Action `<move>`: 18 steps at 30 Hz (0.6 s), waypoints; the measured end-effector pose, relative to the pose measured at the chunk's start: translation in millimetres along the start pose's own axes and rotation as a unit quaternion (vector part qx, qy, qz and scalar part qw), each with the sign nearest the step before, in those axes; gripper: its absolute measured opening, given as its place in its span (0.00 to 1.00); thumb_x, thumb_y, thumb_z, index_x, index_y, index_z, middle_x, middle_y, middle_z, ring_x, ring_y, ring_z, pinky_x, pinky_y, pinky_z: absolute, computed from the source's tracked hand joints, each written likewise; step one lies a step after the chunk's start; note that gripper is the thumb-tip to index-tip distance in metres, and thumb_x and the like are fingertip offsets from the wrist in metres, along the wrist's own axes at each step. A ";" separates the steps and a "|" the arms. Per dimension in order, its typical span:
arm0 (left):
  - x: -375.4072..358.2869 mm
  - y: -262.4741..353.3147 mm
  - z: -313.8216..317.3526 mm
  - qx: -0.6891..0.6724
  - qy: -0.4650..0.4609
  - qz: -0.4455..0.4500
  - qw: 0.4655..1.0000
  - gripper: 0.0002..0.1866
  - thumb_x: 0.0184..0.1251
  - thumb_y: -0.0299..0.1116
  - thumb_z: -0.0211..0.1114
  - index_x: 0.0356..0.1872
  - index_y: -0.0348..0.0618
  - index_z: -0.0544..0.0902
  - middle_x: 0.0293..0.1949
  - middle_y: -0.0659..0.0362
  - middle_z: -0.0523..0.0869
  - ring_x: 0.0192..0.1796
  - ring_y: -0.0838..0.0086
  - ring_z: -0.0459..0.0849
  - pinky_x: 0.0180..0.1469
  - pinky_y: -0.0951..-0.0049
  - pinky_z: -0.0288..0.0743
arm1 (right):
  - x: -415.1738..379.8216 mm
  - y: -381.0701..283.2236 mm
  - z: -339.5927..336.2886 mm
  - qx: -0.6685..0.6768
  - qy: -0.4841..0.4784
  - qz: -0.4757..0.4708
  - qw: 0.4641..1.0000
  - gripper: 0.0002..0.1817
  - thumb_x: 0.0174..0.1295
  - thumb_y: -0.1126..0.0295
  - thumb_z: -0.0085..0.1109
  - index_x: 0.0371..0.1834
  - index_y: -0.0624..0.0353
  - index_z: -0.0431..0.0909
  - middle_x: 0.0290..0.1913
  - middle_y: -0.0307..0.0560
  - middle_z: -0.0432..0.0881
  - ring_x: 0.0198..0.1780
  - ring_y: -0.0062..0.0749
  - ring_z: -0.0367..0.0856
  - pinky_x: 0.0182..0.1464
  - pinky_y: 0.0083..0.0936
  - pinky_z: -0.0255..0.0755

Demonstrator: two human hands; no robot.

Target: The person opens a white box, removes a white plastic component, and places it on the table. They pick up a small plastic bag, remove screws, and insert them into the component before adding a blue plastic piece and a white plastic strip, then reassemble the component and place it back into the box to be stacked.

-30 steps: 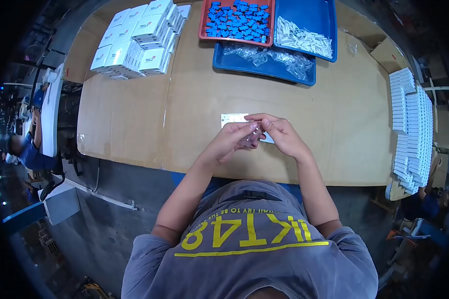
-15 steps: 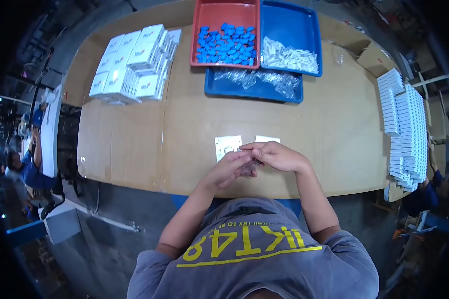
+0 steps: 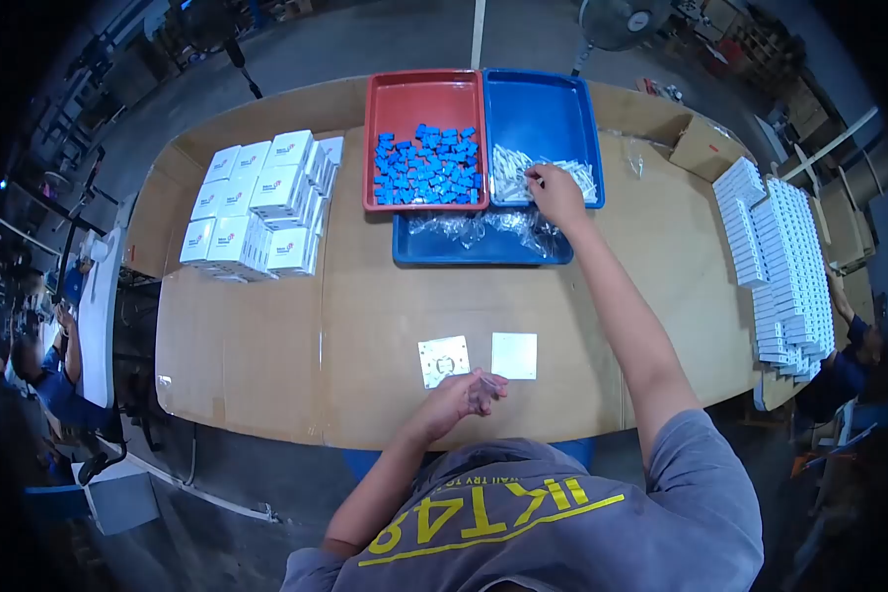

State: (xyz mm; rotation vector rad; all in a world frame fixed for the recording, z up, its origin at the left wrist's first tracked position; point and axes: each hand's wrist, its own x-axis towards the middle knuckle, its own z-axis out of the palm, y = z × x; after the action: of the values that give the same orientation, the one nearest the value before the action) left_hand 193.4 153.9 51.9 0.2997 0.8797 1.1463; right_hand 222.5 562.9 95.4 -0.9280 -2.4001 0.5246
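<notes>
My right hand [image 3: 559, 194] reaches into the blue tray [image 3: 541, 94] at the back, fingertips pinched together among slim white plastic pieces [image 3: 572, 176]. Whether a piece is between them is too small to make out. Near the front edge, my left hand [image 3: 451, 405] is curled around what looks like a small clear plastic bag [image 3: 486, 391]. Just beyond that hand lies a square white card [image 3: 444, 357] with a round printed figure. To its right is a plain white square [image 3: 514, 355], flat on the cardboard-covered table.
A red tray [image 3: 426, 99] holds many blue parts [image 3: 426, 168]. Below both trays sits another blue tray [image 3: 444, 254] with clear plastic bags [image 3: 454, 225]. White boxes [image 3: 237, 212] are stacked at left, narrow white boxes [image 3: 784, 261] at right. Other people sit at both sides.
My hands, together before, have parted. My right hand has moved forward into the blue tray of white pieces; my left stays near the card. The view has tilted up.
</notes>
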 end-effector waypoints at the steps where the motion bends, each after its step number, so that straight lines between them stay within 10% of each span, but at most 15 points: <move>1: -0.8 1.1 1.1 0.003 0.004 0.003 1.000 0.26 0.91 0.44 0.42 0.62 0.32 0.81 0.49 0.58 0.88 0.39 0.78 0.81 0.50 0.72 0.80 | 9.3 2.4 3.5 -0.028 0.008 -0.016 0.999 0.10 0.67 0.67 0.63 0.45 0.56 0.90 0.47 0.52 0.89 0.53 0.53 0.86 0.55 0.46 0.80; 18: 3.0 30.5 -5.5 -0.036 0.001 0.049 0.998 0.26 0.91 0.45 0.42 0.64 0.34 0.81 0.51 0.57 0.88 0.40 0.78 0.81 0.51 0.72 0.80 | 43.9 0.9 4.7 -0.191 -0.115 -0.038 0.974 0.05 0.63 0.66 0.69 0.38 0.54 0.88 0.50 0.50 0.82 0.56 0.51 0.84 0.58 0.46 0.80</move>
State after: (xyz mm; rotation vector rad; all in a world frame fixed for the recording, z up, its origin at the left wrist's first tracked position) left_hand 169.5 168.0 65.9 0.2853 0.8310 1.2666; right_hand 192.2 593.6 105.2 -0.9703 -2.7975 0.1464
